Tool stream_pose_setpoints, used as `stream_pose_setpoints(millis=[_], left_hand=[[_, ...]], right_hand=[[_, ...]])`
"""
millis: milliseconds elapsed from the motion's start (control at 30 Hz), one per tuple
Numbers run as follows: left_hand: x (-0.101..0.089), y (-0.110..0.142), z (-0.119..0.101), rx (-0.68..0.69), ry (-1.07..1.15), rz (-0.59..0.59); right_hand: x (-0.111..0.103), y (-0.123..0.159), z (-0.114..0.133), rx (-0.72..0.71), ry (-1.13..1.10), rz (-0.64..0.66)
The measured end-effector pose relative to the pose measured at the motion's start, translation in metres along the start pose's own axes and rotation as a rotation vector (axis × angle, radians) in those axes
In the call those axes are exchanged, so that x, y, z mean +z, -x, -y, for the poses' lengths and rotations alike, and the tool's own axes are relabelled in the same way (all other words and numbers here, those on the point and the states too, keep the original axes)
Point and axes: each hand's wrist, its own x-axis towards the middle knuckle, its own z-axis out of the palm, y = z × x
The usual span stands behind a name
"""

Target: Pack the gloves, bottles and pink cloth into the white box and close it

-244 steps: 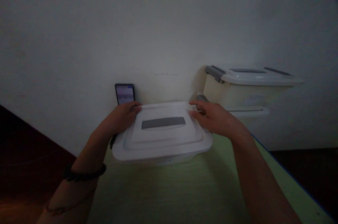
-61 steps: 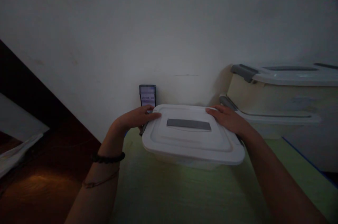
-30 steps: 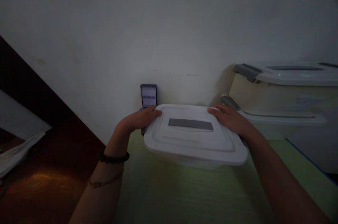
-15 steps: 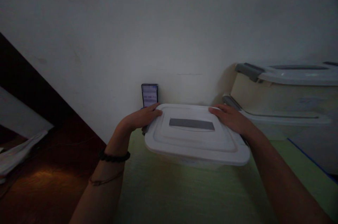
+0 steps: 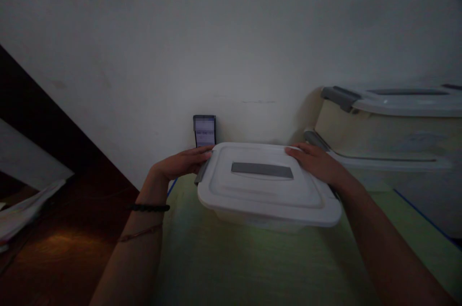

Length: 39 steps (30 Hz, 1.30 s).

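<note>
A storage box (image 5: 260, 200) with a white lid and a grey lid handle (image 5: 262, 170) stands on the green tabletop. My left hand (image 5: 184, 160) is at the box's far left corner, its fingertips and thumb on the lid's edge by a grey side latch (image 5: 204, 169). That latch slants outward from the rim. At the far right corner, my right hand (image 5: 315, 161) grips the lid, thumb on top and the other fingers over the edge. The right-hand latch is mostly hidden under my hand and forearm. The box's contents cannot be made out.
A phone (image 5: 205, 132) stands upright against the wall (image 5: 231, 46), behind the box. Two similar boxes (image 5: 390, 133) are stacked at the right. Left of the green tabletop (image 5: 245, 262) lies a dark reddish floor (image 5: 68, 243).
My left hand has slid outward to the left, its thumb drawing back from the lid's top to its edge. More of the left latch shows. The right hand and box stay put.
</note>
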Motion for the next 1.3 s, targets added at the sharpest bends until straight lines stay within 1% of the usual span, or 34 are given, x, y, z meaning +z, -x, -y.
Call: stream_pose_setpoints(millis=[333,533,833,1033,1133,1300], left_hand=[[-0.002,0.003,0.000,-0.001,-0.049,0.014],[0.000,0.004,-0.003,0.004,-0.087,0.024],[0.007,0.005,-0.014,0.005,-0.128,0.033],[0.010,0.005,-0.018,0.051,-0.157,0.074],[0.009,0.006,-0.019,0.029,-0.201,0.077],[0.009,0.007,-0.023,-0.030,-0.274,0.047]], right_hand=[[0.001,0.000,-0.002,-0.034,-0.008,-0.009],[0.001,0.000,-0.003,-0.015,-0.012,0.002],[-0.001,0.001,0.000,-0.003,-0.003,0.011],[0.000,0.001,0.000,-0.012,-0.005,-0.002],[0.000,0.001,0.000,-0.019,-0.002,0.005],[0.000,0.000,0.000,-0.018,0.017,0.015]])
